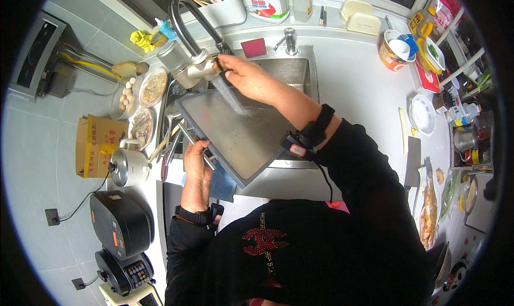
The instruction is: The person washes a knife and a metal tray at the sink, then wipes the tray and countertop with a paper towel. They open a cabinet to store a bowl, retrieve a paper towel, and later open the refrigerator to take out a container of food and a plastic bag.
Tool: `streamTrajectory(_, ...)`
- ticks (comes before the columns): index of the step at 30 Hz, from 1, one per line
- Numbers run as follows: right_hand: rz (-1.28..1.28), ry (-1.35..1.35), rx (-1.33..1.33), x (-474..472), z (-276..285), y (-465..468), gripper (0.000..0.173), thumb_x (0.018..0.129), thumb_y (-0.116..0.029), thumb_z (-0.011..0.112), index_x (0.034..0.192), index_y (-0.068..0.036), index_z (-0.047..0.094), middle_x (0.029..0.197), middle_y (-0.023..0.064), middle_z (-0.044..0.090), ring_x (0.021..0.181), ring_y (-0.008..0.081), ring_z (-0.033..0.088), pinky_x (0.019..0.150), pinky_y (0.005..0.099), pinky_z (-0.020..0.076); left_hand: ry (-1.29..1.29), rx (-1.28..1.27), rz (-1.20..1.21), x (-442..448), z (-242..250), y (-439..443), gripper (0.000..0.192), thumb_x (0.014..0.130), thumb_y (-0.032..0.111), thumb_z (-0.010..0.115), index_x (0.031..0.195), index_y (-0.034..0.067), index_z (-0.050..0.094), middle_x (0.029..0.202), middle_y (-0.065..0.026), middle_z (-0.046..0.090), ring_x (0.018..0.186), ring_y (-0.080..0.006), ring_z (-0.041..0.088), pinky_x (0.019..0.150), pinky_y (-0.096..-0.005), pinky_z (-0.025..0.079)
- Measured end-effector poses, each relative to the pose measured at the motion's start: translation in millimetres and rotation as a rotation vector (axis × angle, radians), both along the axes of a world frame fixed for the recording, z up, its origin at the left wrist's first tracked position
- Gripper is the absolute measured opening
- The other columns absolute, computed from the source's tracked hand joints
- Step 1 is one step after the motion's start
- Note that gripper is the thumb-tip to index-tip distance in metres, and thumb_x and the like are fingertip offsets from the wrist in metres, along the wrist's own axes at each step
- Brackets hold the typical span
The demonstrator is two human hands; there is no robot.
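My left hand (196, 157) is closed around the metal bar handle (196, 145) of a flat rectangular cutting board (237, 141) with a dark grey rim. The board lies tilted over the steel sink (295, 75). Above it, my right hand (249, 77) is at the tap's filter head (196, 71), thumb and fingers around its dark lever or edge. Water (231, 95) runs from the tap onto the board's upper part and spreads over its surface. A blue cloth (223, 181) hangs at the counter edge below the board.
Left of the sink are utensils (170, 141), plates of food (140, 125), a bowl of eggs (126, 97), a small white pot (130, 167) and a black rice cooker (120, 221). A soap dispenser (290, 43) stands behind the sink. At right lie a knife (413, 161) and a fish (429, 209).
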State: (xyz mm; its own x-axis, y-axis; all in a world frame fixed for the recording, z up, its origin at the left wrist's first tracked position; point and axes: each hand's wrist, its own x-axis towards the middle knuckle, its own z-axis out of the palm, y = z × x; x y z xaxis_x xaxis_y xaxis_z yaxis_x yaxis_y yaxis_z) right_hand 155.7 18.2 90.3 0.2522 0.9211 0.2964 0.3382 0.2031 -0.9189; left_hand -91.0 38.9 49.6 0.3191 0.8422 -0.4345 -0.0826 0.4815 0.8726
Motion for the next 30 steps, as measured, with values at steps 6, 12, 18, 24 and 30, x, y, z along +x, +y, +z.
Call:
streamTrajectory(6,0.019,-0.124,-0.001,-24.1,17.5,6.2,0.044,0.088,-0.005,0.046,0.131,-0.003,0.04,0.123,0.0158,0.053,0.112,0.0244,0.052,0.095,0.0309,0.0391,0.018,0.025,-0.003,-1.4,0.4,-2.7,0.025,0.072,0.005,0.056,0.097,0.007,0.055,0.086,-0.0039,0.058,0.073,-0.0169,0.056,0.063,-0.0277,0.047)
streamTrajectory(12,0.1,-0.045,-0.062,-3.4,13.6,-1.5,0.044,0.088,-0.01,0.047,0.131,-0.003,0.04,0.123,0.0178,0.052,0.112,0.0284,0.051,0.096,0.0334,0.039,0.026,0.052,0.058,-2.9,-6.2,-3.5,0.024,0.073,0.008,0.057,0.096,0.009,0.054,0.087,-0.0039,0.057,0.071,-0.0186,0.056,0.058,-0.0277,0.047)
streamTrajectory(18,0.032,-0.233,-0.154,9.4,-11.1,-14.7,0.045,0.091,-0.017,0.049,0.133,-0.005,0.039,0.128,0.0172,0.048,0.114,0.0268,0.051,0.095,0.035,0.0396,-0.003,0.053,0.037,-14.0,-5.3,-8.9,0.024,0.075,0.005,0.055,0.099,0.007,0.052,0.089,-0.0057,0.057,0.072,-0.0232,0.058,0.063,-0.0335,0.052)
streamTrajectory(24,0.069,-0.072,-0.235,15.3,-38.5,-20.9,0.045,0.091,-0.022,0.05,0.131,-0.002,0.041,0.124,0.0208,0.051,0.112,0.0282,0.053,0.094,0.0361,0.0416,0.056,-0.007,0.107,-21.6,18.5,-25.5,0.026,0.071,0.007,0.057,0.097,0.008,0.052,0.087,-0.0061,0.057,0.073,-0.0232,0.058,0.064,-0.0341,0.051)
streamTrajectory(30,0.024,-0.088,-0.429,7.7,-88.2,-105.0,0.048,0.089,-0.025,0.053,0.126,0.004,0.043,0.122,0.0215,0.052,0.113,0.0292,0.052,0.094,0.0363,0.0414,0.019,-0.044,0.12,-40.2,49.1,-43.1,0.036,0.071,0.006,0.054,0.106,-0.002,0.053,0.09,-0.0104,0.059,0.079,-0.0238,0.06,0.069,-0.0328,0.052)
